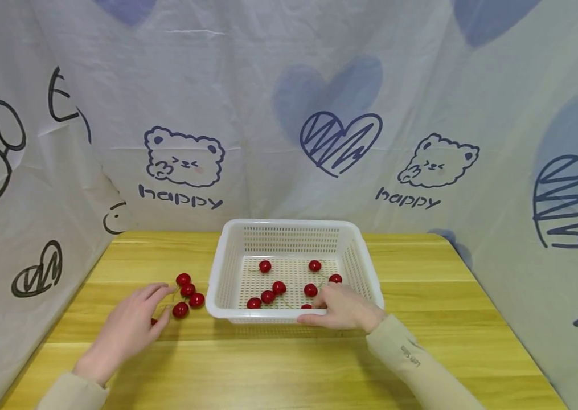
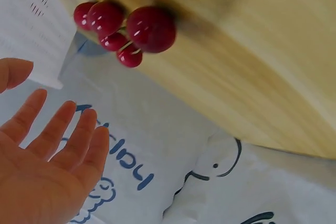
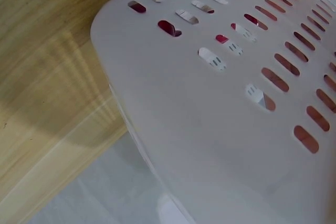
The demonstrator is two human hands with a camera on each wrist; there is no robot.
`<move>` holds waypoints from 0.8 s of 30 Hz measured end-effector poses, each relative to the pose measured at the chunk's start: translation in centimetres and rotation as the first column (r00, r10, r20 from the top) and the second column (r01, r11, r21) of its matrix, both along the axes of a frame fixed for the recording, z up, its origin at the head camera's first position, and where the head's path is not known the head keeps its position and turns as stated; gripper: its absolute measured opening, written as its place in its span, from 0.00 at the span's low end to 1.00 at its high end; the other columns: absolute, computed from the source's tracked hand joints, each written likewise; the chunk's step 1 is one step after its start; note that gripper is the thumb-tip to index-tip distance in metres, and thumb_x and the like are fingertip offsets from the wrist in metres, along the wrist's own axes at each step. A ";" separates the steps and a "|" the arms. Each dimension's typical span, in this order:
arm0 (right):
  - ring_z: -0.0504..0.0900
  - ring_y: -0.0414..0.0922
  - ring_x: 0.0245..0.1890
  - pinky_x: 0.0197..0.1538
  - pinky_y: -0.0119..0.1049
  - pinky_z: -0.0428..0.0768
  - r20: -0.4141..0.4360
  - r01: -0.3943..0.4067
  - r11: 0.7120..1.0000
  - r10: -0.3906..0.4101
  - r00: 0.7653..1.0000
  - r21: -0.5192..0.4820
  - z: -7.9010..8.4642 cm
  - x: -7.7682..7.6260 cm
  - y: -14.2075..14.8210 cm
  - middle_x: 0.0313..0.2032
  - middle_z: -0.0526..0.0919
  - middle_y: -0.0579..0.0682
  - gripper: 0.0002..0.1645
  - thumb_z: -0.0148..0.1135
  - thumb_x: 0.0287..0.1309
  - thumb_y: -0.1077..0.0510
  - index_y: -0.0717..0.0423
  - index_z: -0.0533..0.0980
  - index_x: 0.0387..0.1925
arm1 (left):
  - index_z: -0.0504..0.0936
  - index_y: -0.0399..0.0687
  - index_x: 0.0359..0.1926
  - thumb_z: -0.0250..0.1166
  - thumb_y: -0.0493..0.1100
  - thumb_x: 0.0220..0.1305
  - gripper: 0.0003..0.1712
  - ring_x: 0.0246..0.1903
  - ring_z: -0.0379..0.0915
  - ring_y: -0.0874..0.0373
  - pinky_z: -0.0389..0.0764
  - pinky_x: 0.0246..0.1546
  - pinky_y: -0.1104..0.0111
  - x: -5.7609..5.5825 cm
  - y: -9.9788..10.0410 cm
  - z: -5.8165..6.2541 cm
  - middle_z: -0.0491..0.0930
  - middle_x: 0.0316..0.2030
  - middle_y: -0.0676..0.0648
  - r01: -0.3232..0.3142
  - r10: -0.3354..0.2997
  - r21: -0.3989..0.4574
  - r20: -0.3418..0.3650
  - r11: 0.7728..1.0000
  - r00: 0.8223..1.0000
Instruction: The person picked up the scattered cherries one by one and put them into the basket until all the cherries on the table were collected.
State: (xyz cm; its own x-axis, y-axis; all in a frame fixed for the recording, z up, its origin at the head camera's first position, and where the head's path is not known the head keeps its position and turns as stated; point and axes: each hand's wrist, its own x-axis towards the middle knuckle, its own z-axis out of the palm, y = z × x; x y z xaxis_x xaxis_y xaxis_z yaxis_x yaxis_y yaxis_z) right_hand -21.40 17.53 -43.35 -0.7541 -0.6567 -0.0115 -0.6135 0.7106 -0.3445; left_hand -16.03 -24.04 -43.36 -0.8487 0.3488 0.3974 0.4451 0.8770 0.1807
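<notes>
A white plastic basket (image 1: 219, 279) with slotted walls stands at the middle of the table, several red cherries (image 1: 279, 287) scattered on its floor. My right hand (image 1: 345, 307) grips its near rim toward the right, thumb along the outside and fingers reaching over to the inside. Through the slots of the basket wall (image 3: 173, 93), bits of red and skin show in the right wrist view. Left of the basket lies a small cluster of cherries (image 1: 197, 300) with thin stems. My left hand (image 1: 132, 324) hovers beside them, fingers extended and apart from the cherries (image 2: 151, 29) in the left wrist view.
The wood-grain table (image 1: 268, 364) carries the basket and loose cherries. White cloth (image 1: 258, 114) printed with hearts and bears hangs behind it and along both sides. One cherry (image 1: 154, 322) is partly hidden by the left hand.
</notes>
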 end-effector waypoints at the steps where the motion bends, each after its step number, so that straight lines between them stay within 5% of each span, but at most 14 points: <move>1: 0.49 0.29 0.10 0.15 0.26 0.52 -0.002 0.000 1.000 0.000 1.000 0.000 0.0 0.0 0.0 0.07 0.52 0.35 0.37 0.47 0.50 0.20 0.42 0.61 0.06 | 0.76 0.40 0.54 0.66 0.40 0.56 0.24 0.49 0.72 0.38 0.72 0.48 0.44 0.1 -0.1 -0.2 0.76 0.52 0.37 -0.002 0.002 -0.002 0.011 1.000 1.000; 11: 0.51 0.30 0.10 0.16 0.26 0.54 0.024 0.012 1.000 -0.012 1.000 0.011 0.0 -0.1 0.1 0.07 0.54 0.35 0.37 0.47 0.49 0.19 0.42 0.63 0.06 | 0.75 0.40 0.55 0.66 0.43 0.57 0.24 0.49 0.71 0.35 0.71 0.47 0.41 0.4 -1.2 -2.1 0.74 0.53 0.34 -0.043 0.049 -0.048 0.122 0.998 0.991; 24: 0.51 0.31 0.11 0.16 0.27 0.53 0.022 0.007 1.000 -0.007 1.000 0.013 0.2 0.1 0.0 0.08 0.53 0.36 0.37 0.46 0.49 0.19 0.41 0.61 0.07 | 0.75 0.40 0.55 0.68 0.43 0.53 0.27 0.46 0.74 0.35 0.76 0.42 0.43 0.6 -1.2 -2.5 0.74 0.53 0.34 -0.022 0.045 -0.092 0.260 0.996 0.965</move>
